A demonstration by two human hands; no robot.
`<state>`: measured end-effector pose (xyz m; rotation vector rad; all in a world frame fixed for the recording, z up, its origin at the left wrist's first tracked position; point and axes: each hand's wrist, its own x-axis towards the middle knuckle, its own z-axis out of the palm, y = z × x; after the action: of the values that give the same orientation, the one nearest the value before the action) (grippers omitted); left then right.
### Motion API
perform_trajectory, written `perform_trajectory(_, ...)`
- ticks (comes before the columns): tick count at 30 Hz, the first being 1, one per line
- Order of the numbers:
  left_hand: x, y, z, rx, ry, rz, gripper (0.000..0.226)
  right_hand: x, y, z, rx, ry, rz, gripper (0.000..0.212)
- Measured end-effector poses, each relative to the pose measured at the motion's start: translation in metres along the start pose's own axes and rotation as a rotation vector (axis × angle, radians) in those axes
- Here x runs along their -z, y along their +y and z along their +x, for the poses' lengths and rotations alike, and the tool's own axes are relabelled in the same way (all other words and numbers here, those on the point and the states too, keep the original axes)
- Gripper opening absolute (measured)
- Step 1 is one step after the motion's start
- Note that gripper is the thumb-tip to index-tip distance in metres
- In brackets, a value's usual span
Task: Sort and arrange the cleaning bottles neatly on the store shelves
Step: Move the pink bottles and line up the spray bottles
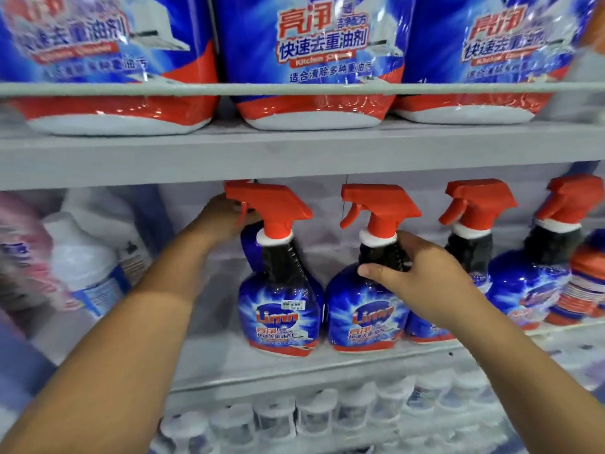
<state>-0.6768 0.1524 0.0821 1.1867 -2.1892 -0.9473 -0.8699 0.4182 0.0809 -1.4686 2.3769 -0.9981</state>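
Two bare forearms in view, no sleeves visible up to the frame's lower edge. Left hand (226, 213) bare: no glove, ring or watch seen. Right hand (422, 276) likewise bare; wrist carries no band or bracelet. Short, unpainted nail shows on right thumb. No markings, tattoos or dressings visible on either arm.

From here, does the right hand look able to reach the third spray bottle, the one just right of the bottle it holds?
Probably yes. The right hand grips the second spray bottle's neck, and the third spray bottle stands directly beside it with nothing in front. It would have to let go first.
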Motion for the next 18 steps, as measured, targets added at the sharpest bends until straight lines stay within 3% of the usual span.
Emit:
perform_trajectory(2,0.013,-0.022,-0.013,0.062,0.115,0.054,0.034,0.001,0.000,-0.001,0.020,0.004,-0.014,0.042)
perform_trajectory(7,0.028,-0.052,-0.066,0.180,0.296,0.007,0.035,-0.002,0.000,-0.001,0.058,0.034,-0.030,0.040)
perform_trajectory(13,0.021,-0.057,-0.113,0.202,0.454,-0.039,0.071,-0.009,0.006,-0.005,0.085,0.040,0.029,0.039)
perform_trajectory(18,0.017,-0.069,-0.144,0.142,0.473,-0.273,0.048,-0.017,0.006,-0.059,0.280,0.355,0.277,0.024)
